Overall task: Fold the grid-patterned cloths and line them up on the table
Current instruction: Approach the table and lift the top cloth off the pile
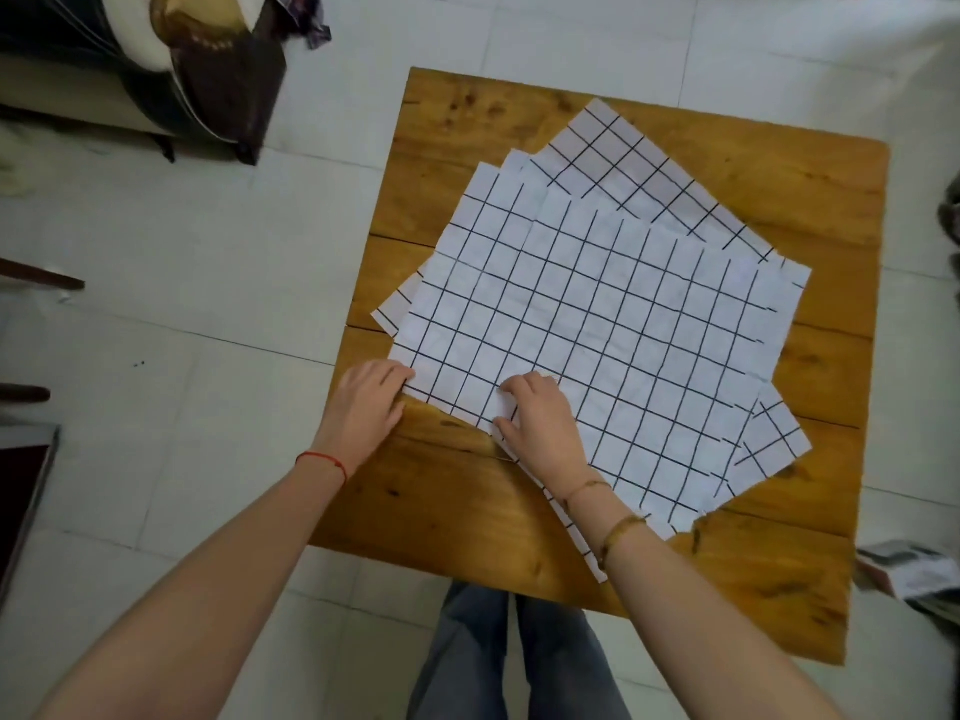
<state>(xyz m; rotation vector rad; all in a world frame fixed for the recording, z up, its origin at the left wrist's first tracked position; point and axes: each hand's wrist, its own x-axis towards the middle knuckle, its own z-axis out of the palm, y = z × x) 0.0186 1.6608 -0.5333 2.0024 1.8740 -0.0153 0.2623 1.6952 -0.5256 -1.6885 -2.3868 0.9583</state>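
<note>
Head view shows a wooden table (810,200) carrying a loose, fanned stack of grid-patterned cloths, all lying flat and unfolded. Task progress, judged from this layout: no cloth is folded and no row has been started, so every fold and the final line-up remain to be done. The top cloth (597,324) lies spread across the middle of the table, overlapping the others. Count of cloths: at least four separate layers can be distinguished by their offset corners, namely the top cloth, a far cloth (623,158) projecting toward the far edge, a left layer (395,309) showing at the left side, and a near-right layer (774,439) showing at the near-right corner; the exact total cannot be confirmed because the layers hide one another. Both hands work at the near-left corner of the stack. The left hand (366,402) rests at the left edge of the top cloth with fingers bent onto it; whether it pinches the edge cannot be determined. The right hand (540,418) has its fingers curled on the near edge, gripping the cloth there. Hands: two. Tables: one.
</note>
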